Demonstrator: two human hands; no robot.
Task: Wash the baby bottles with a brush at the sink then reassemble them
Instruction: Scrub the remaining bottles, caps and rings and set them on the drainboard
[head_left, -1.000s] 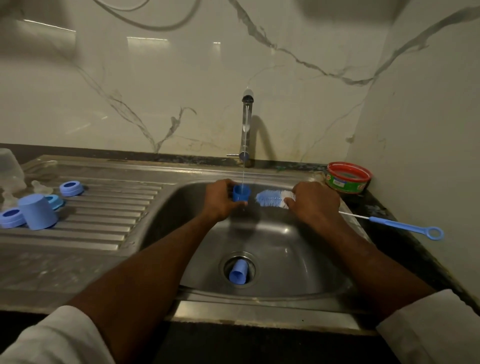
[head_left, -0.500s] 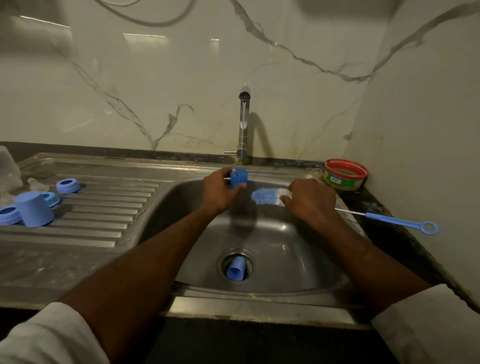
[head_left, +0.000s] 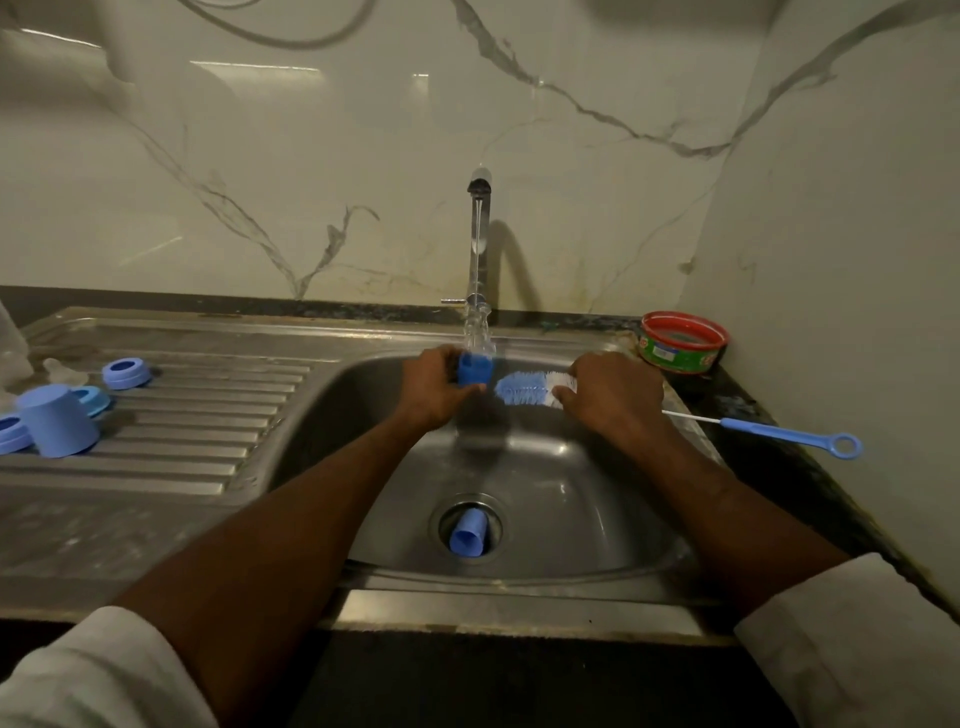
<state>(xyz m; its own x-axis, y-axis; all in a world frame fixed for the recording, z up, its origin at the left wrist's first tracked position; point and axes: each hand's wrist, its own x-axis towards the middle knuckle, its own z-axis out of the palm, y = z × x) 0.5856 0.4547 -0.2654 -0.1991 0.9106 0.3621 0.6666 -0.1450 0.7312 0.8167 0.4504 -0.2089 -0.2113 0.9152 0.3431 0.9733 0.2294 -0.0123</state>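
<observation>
Head view: left hand (head_left: 434, 387) fingers clamped on blue cap (head_left: 474, 368) under tap (head_left: 479, 244); right hand (head_left: 613, 397) fingers clamped on bottle brush (head_left: 524, 388) right of tap.

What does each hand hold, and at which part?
Left hand grips the blue cap by its side; right hand holds the brush just behind its bristles.

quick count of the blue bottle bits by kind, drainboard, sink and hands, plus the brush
Caps: 3 — upturned on the drainboard, in the drain, in the left hand under the tap
Collar rings: 3 —
Bottle brush: 1 —, held by the right hand
Total: 7
</observation>
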